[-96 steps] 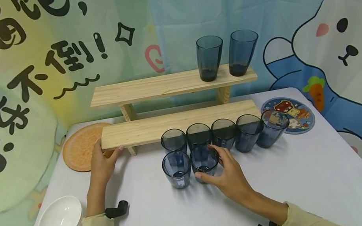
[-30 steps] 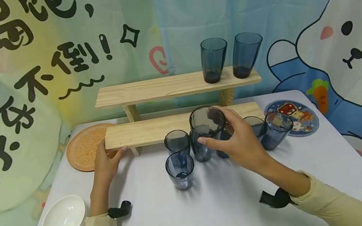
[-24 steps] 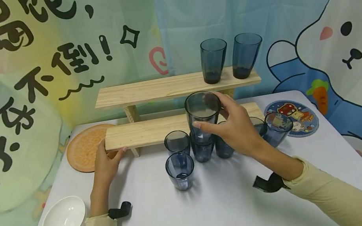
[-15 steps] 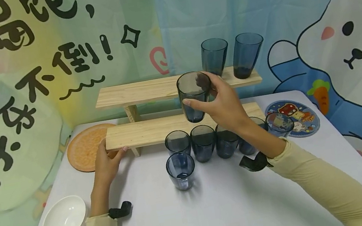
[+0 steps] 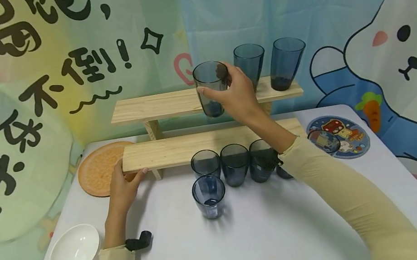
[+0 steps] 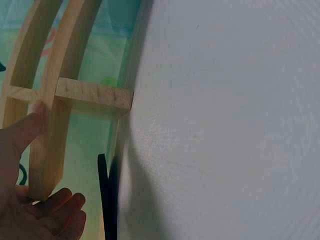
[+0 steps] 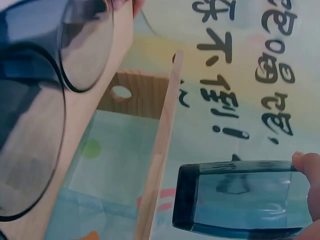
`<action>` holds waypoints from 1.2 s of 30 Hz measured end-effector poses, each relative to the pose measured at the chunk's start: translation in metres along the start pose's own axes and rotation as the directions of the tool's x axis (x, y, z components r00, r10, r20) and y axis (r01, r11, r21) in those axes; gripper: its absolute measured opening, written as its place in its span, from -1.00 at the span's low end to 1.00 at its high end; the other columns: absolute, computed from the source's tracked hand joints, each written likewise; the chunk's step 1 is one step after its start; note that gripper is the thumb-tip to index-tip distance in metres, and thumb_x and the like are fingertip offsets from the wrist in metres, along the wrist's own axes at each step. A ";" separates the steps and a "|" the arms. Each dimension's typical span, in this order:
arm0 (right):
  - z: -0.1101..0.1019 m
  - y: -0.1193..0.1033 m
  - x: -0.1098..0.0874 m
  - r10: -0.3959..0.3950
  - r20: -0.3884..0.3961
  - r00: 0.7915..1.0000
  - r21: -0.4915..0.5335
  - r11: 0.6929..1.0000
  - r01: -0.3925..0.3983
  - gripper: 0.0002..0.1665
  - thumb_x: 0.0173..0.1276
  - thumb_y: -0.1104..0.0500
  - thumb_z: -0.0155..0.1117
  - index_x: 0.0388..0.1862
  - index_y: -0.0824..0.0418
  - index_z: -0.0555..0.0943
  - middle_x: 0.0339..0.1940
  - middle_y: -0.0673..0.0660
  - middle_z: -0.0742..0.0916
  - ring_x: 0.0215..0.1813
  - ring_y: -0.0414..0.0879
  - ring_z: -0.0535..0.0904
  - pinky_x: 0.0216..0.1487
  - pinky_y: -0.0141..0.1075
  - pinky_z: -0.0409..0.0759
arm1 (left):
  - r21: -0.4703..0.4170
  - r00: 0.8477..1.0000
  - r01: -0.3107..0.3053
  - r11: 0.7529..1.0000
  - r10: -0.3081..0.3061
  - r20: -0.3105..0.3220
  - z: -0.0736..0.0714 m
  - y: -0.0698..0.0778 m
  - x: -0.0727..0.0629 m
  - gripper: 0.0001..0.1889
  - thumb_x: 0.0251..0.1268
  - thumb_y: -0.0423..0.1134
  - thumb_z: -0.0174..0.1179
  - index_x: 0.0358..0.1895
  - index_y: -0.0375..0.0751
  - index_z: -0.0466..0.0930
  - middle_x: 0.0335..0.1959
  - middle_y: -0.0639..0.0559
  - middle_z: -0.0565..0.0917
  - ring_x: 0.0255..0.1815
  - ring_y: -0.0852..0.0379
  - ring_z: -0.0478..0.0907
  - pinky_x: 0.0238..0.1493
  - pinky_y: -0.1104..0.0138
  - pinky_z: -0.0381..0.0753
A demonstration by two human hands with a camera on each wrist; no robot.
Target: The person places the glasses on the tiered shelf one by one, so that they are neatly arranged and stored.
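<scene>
My right hand (image 5: 237, 95) grips a blue-grey drinking glass (image 5: 212, 101) by its side, thumb on the near face. The glass is upright and overlaps the upper board (image 5: 159, 106) of a two-tier wooden shelf in the head view. In the right wrist view the held glass (image 7: 240, 200) has its base towards the upper board's edge (image 7: 162, 135). Two more glasses (image 5: 287, 61) stand at that board's right end. With thumb and curled fingers, my left hand (image 5: 122, 188) holds the left end of the lower board (image 5: 162, 151); the left wrist view shows the thumb on its edge (image 6: 50, 135).
Several glasses (image 5: 235, 167) stand in a row before the lower board, some partly hidden by my right sleeve. One glass (image 5: 209, 196) stands nearer. A white bowl (image 5: 74, 251) and an orange round mat (image 5: 93, 172) lie left, a blue patterned mat (image 5: 352, 138) right.
My right hand has lifted a glass from the front row on the table, up and slightly left to the upper board's height. The left hand keeps its hold on the lower board.
</scene>
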State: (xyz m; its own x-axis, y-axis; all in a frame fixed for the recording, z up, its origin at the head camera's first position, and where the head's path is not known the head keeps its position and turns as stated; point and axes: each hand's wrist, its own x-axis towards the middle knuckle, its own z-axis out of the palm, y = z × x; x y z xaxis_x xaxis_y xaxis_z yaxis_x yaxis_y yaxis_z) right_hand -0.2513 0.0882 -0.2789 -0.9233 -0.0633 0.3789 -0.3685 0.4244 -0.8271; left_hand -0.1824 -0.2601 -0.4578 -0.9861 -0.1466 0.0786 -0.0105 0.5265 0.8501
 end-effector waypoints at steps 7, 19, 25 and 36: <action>0.008 0.006 0.025 0.033 -0.037 0.999 -0.016 0.999 -0.033 0.01 0.35 -0.17 0.54 0.60 0.22 0.33 0.34 0.24 0.53 0.34 0.06 0.48 0.22 -0.05 0.59 | 0.004 1.000 0.014 1.000 -0.014 0.010 -0.001 0.003 -0.001 -0.05 0.51 -0.06 0.35 0.67 -0.42 -0.06 0.60 -0.46 0.19 0.62 -0.36 0.20 0.58 -0.19 0.25; 0.023 0.010 0.048 0.087 -0.088 0.992 -0.035 0.995 -0.090 0.05 0.39 -0.16 0.51 0.66 0.23 0.26 0.46 0.25 0.50 0.47 0.12 0.44 0.36 -0.03 0.56 | 0.024 0.999 0.038 0.999 -0.039 0.018 -0.002 0.003 -0.001 -0.02 0.51 -0.01 0.34 0.68 -0.40 -0.09 0.62 -0.46 0.17 0.63 -0.37 0.17 0.58 -0.23 0.21; 0.025 0.014 0.053 0.115 -0.103 0.988 -0.039 0.992 -0.119 0.07 0.39 -0.17 0.50 0.68 0.21 0.22 0.58 0.25 0.42 0.54 0.12 0.39 0.42 -0.02 0.53 | 0.032 0.999 0.038 0.999 -0.039 0.018 -0.001 0.006 -0.001 -0.01 0.51 -0.01 0.34 0.68 -0.41 -0.09 0.62 -0.46 0.16 0.64 -0.38 0.15 0.59 -0.23 0.18; 0.029 0.017 0.059 0.134 -0.141 0.981 -0.047 0.989 -0.142 0.05 0.41 -0.15 0.50 0.68 0.20 0.23 0.60 0.24 0.41 0.59 0.13 0.33 0.49 -0.01 0.46 | 0.050 0.999 0.034 0.998 -0.034 0.009 -0.002 0.006 -0.001 -0.04 0.52 -0.04 0.33 0.67 -0.43 -0.07 0.61 -0.48 0.17 0.65 -0.39 0.13 0.60 -0.23 0.15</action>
State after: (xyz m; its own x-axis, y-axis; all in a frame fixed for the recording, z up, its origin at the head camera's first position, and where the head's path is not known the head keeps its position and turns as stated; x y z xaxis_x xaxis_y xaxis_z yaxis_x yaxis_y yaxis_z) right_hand -0.3149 0.0655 -0.2834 -0.9396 0.1223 0.3195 -0.2284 0.4712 -0.8519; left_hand -0.1809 -0.2579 -0.4515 -0.9865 -0.1574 0.0448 -0.0522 0.5620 0.8255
